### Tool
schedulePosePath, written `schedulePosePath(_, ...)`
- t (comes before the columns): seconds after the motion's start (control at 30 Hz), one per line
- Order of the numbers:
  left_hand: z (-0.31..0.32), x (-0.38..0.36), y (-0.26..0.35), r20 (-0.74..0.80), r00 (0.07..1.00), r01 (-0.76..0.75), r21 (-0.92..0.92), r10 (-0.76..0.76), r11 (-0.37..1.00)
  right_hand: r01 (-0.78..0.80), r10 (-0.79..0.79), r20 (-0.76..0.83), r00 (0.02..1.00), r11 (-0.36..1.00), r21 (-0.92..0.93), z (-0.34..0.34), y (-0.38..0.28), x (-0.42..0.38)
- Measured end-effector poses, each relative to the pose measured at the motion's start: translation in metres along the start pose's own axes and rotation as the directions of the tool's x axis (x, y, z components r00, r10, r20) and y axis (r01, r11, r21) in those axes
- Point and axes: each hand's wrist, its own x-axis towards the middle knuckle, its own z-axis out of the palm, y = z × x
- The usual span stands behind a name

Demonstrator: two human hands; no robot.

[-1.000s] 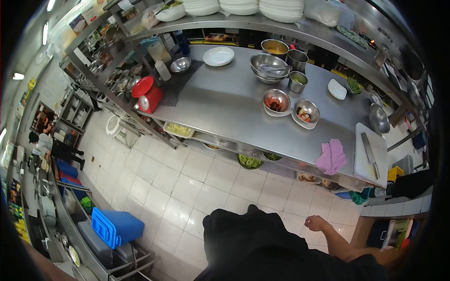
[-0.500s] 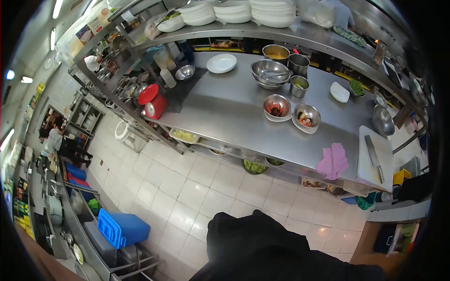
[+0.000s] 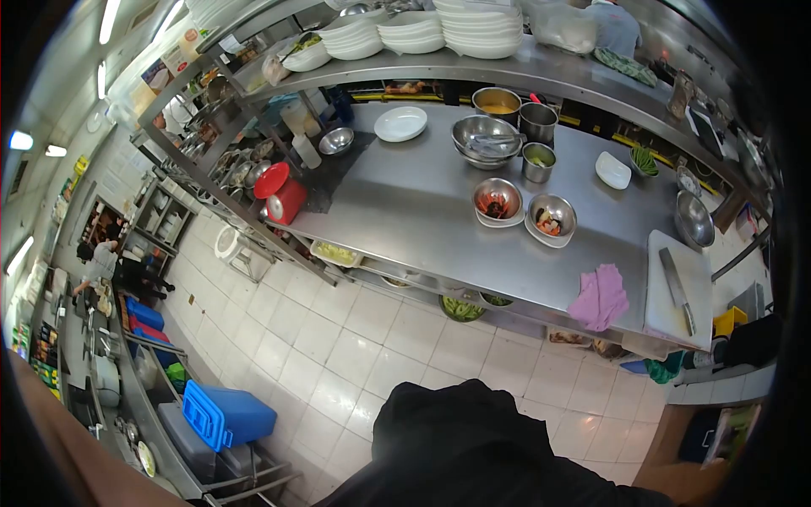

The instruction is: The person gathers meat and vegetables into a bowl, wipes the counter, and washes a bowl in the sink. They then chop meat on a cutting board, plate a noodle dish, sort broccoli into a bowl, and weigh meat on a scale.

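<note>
My left forearm (image 3: pixel 72 452) runs along the lower left edge, and its hand lies outside the picture. My right hand cannot be made out at the dark lower right edge. My black clothing (image 3: pixel 473 448) fills the bottom middle. In front of me, a steel worktable (image 3: pixel 397 203) carries two small metal bowls on white plates, a nearer bowl (image 3: pixel 551 216) and another bowl (image 3: pixel 497 199), both with food inside. A pink cloth (image 3: pixel 600 297) hangs over the front edge. Right of it, a knife (image 3: pixel 676 287) lies on a white cutting board (image 3: pixel 663 317).
Stacked white dishes (image 3: pixel 477 34) stand on the shelf above. A red scale (image 3: pixel 285 203) sits at the table's left end. Behind me to the left is a blue bin (image 3: pixel 228 414). Two people are visible: one person (image 3: pixel 106 258) far left, another person (image 3: pixel 617 25) beyond the shelf.
The view has shifted slightly, so the table and floor appear a little lower. More of my left forearm shows. A blurred skin-toned patch at the lower right has mostly gone from view.
</note>
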Motion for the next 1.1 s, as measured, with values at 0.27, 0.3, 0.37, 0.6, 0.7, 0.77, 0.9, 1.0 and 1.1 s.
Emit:
schedulePosePath(0.27, 0.003, 0.002, 0.007, -0.011, 1.000, 0.003, 0.017, -0.003, 1.000, 0.008, -0.006, -0.049, 0.999, 0.999, 0.032, -0.001, 0.002, 0.001)
schedulePosePath(0.3, 0.004, 0.003, 0.007, -0.015, 1.000, 0.001, 0.018, -0.001, 1.000, 0.011, -0.009, -0.056, 0.998, 0.999, 0.035, 0.000, 0.002, 0.001)
schedulePosePath(0.37, 0.002, 0.004, 0.010, -0.019, 1.000, 0.001, 0.022, 0.000, 1.000, 0.009, -0.007, -0.060, 0.998, 0.999, 0.044, 0.002, 0.005, 0.002)
schedulePosePath(0.6, 0.008, 0.005, 0.016, -0.047, 0.997, -0.059, 0.053, 0.061, 0.997, 0.033, -0.029, -0.072, 0.997, 0.998, 0.055, 0.021, 0.030, 0.006)
schedulePosePath(0.7, 0.007, 0.005, 0.024, -0.088, 0.982, -0.162, 0.083, 0.169, 0.983, 0.079, -0.089, -0.097, 0.991, 0.992, -0.100, 0.009, 0.040, 0.014)
schedulePosePath(0.77, 0.009, -0.006, 0.031, -0.174, 0.953, -0.235, 0.092, 0.248, 0.968, 0.154, -0.170, -0.412, 0.895, 0.985, -0.074, -0.058, 0.016, 0.028)
schedulePosePath(0.9, 0.067, -0.089, 0.021, -0.281, 0.960, -0.037, -0.112, 0.004, 0.993, 0.529, -0.437, -0.886, 0.158, 0.795, -0.297, -0.233, -0.158, -0.043)
schedulePosePath(1.0, 0.197, -0.240, 0.026, 0.712, 0.528, 0.737, -0.113, -0.463, 0.666, 0.221, -0.531, -0.838, -0.129, 0.808, -0.546, -0.293, -0.210, 0.000)
schedulePosePath(1.1, 0.251, -0.498, 0.100, 0.983, -0.167, 0.854, 0.183, -0.076, 0.488, -0.174, -0.339, -0.939, 0.051, 0.923, -0.342, -0.248, -0.281, 0.058)
